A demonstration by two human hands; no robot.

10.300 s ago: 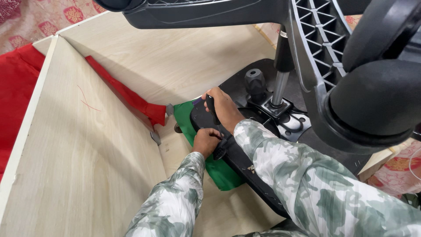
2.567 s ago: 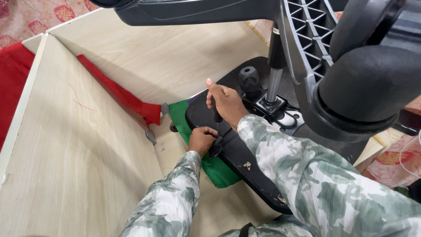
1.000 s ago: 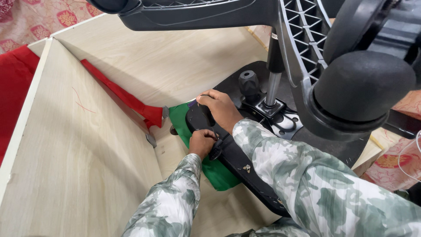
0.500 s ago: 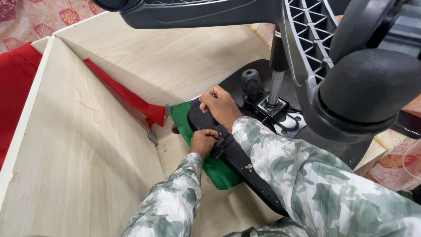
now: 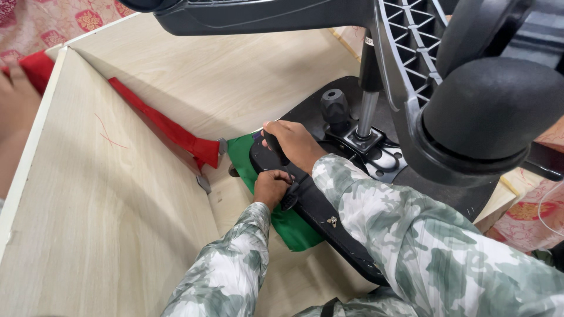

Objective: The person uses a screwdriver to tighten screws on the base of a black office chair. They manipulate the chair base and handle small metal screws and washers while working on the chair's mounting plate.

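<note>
An office chair lies upturned, and its black seat underside [image 5: 320,208] rests on a green cloth [image 5: 294,229]. My right hand [image 5: 296,144] is closed around a black tool handle [image 5: 272,145] at the near-left corner of the seat plate. Just below it, my left hand [image 5: 272,185] is curled at the seat's edge, fingers pinched against a small black part [image 5: 289,199]; what it pinches is hidden. A small screw [image 5: 332,221] sits in the seat plate further along. Both arms wear camouflage-patterned sleeves.
The chair's star base leg [image 5: 411,64] and a large black caster [image 5: 490,111] loom close at the top right. A black knob [image 5: 336,105] and the gas column [image 5: 368,100] stand behind my hands. Light wooden panels [image 5: 106,211] form a corner, with red cloth [image 5: 161,126] between. A blurred hand [image 5: 14,103] shows far left.
My right hand, held flatter with fingers raised 2.6 s ago, has closed down on the black handle. My left hand has stayed at the seat's edge. The view has shifted only slightly.
</note>
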